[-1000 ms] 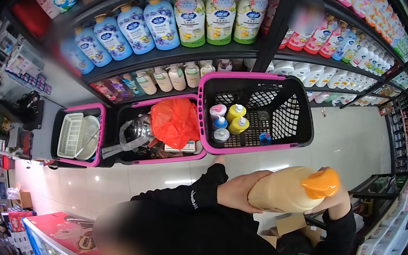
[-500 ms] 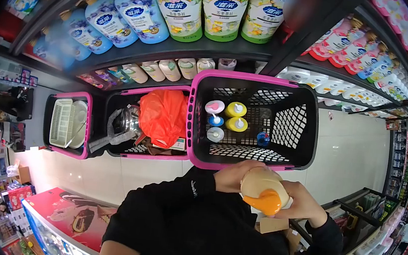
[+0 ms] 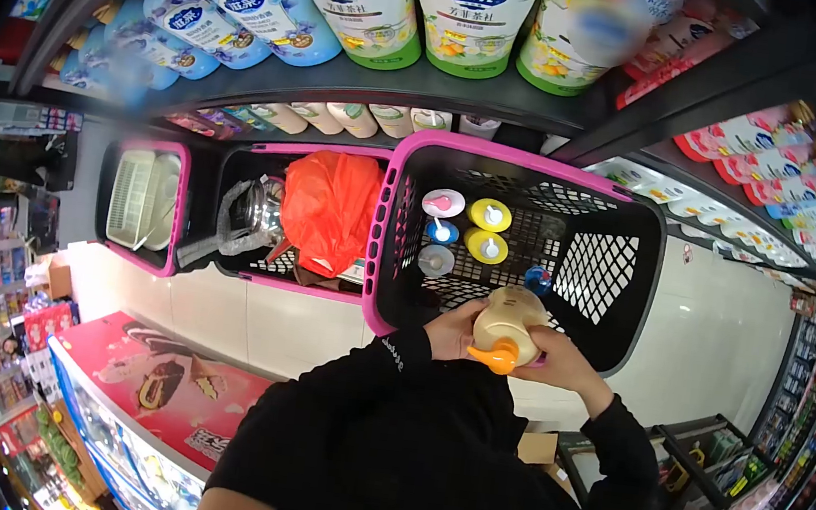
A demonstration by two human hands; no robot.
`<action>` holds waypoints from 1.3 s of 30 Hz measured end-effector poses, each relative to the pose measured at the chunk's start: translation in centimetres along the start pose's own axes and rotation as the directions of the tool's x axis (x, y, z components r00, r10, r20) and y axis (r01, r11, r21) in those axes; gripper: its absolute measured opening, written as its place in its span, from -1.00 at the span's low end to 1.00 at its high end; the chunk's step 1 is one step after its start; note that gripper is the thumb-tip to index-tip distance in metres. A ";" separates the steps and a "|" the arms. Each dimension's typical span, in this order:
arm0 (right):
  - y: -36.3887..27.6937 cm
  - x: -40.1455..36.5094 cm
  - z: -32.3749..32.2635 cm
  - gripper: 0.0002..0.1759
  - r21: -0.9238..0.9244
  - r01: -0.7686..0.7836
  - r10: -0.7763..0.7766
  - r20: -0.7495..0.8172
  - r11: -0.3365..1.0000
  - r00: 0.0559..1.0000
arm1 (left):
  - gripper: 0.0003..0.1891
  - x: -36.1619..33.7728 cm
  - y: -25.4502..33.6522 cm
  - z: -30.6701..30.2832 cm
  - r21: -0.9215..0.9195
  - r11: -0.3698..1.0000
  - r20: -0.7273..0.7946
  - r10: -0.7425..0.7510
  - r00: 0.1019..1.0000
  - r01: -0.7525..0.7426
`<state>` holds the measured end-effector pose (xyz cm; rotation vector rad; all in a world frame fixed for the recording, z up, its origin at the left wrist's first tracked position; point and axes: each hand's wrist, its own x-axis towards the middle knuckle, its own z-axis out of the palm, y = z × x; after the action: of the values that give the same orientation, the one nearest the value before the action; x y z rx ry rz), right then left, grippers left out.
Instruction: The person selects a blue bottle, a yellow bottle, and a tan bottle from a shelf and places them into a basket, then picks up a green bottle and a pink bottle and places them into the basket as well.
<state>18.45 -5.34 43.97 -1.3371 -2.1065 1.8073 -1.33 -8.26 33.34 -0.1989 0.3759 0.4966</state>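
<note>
Between my two hands is a cream-coloured pump bottle [image 3: 512,317] with an orange pump head, over the near rim of a large black basket with a pink edge [image 3: 381,202]. My left hand [image 3: 453,331] grips its left side, and my right hand [image 3: 557,361] holds its right side. Inside that basket stand several bottles, among them two yellow ones with white pumps [image 3: 485,247], one with a pink pump [image 3: 443,203] and a blue one [image 3: 538,279].
A middle basket holds a red plastic bag [image 3: 332,214] and a wrapped metal item [image 3: 256,216]. The left basket holds a pale dish rack [image 3: 135,196]. Shelves of blue bottles [image 3: 265,7] and green-based bottles [image 3: 470,20] stand ahead; a red freezer [image 3: 153,377] is lower left.
Both hands and the held bottle have moved up and left in view, onto the large basket's near edge. The camera view has also shifted, with the shelf bottles appearing larger.
</note>
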 end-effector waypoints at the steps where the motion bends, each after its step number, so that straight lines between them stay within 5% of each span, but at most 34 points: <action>1: 1.3 0.5 0.1 -0.56 0.035 -0.006 0.005 0.029 0.999 1.000 | -0.53 0.5 0.2 0.1 -0.082 0.996 -0.012 -0.047 0.999 0.046; 6: 6.8 1.9 0.5 -0.56 -0.008 0.020 -0.018 0.147 1.000 0.989 | -0.57 3.2 0.4 0.7 -0.171 0.980 -0.191 -0.135 0.972 0.103; 8: 8.0 2.7 0.3 -0.53 0.028 -0.027 0.021 0.209 0.999 0.978 | -0.57 4.7 -0.1 -2.1 0.065 0.994 -0.299 -0.063 0.952 0.086; 11: 10.6 3.5 0.4 -0.52 0.154 -0.003 -0.035 0.244 0.988 0.969 | -0.58 6.3 -0.2 -3.6 0.037 0.995 -0.393 -0.072 0.917 0.094; 14: 13.5 4.3 1.2 -0.51 0.111 -0.013 -0.009 0.194 0.994 0.981 | -0.57 8.0 -0.2 -5.3 0.020 0.996 -0.485 -0.062 0.872 0.082; 16: 16.3 5.0 2.3 -0.46 0.089 -0.020 0.000 0.216 0.996 0.976 | -0.53 9.1 0.2 -5.2 -0.069 0.994 -0.655 -0.110 0.748 0.085; 18: 18.4 5.3 3.2 -0.44 -0.053 0.001 0.002 0.061 0.999 0.998 | -0.48 10.6 -0.1 -7.8 -0.184 0.983 -0.635 -0.138 0.760 0.024; 21: 21.2 6.3 4.3 -0.39 -0.036 -0.049 0.050 0.034 0.998 0.998 | -0.47 12.4 0.1 -9.9 -0.107 0.994 -0.698 -0.068 0.712 -0.010; 23: 22.1 7.0 4.9 -0.38 0.037 -0.106 0.106 -0.001 0.994 0.994 | -0.46 13.6 0.0 -12.2 0.145 0.989 -0.806 0.100 0.584 0.032; 24: 22.5 7.5 4.9 -0.38 0.031 -0.110 0.109 0.023 0.993 0.994 | -0.46 14.2 0.1 -13.3 0.125 0.992 -0.808 0.092 0.581 0.018; 26: 23.0 9.0 4.8 -0.40 0.147 -0.345 0.317 0.183 0.927 0.931 | -0.47 14.9 0.6 -15.1 0.333 0.918 -0.857 0.200 0.475 0.215; 30: 25.7 11.2 6.2 -0.41 -0.002 -0.346 0.341 0.183 0.938 0.922 | -0.41 15.6 1.0 -17.5 0.457 0.836 -0.852 0.311 0.422 0.305; 33: 28.8 12.9 7.3 -0.42 0.093 -0.405 0.367 0.273 0.910 0.889 | -0.39 16.5 0.6 -20.6 0.414 0.880 -0.883 0.327 0.335 0.234; 36: 27.4 14.5 7.2 -0.43 0.020 -0.364 0.352 0.215 0.931 0.911 | -0.38 17.0 1.1 -22.4 0.495 0.832 -0.851 0.407 0.330 0.250; 38: 28.8 15.1 8.1 -0.41 0.078 -0.377 0.353 0.225 0.923 0.908 | -0.31 16.0 3.1 -21.2 0.572 0.706 -0.811 0.414 0.413 0.417; 39: 29.2 15.7 8.5 -0.41 0.082 -0.406 0.381 0.220 0.910 0.898 | -0.34 15.7 3.7 -20.7 0.608 0.693 -0.784 0.451 0.426 0.386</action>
<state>20.29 -4.00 9.83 -1.7139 -1.8634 2.2736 3.33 -4.04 7.81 0.3887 1.6924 0.1792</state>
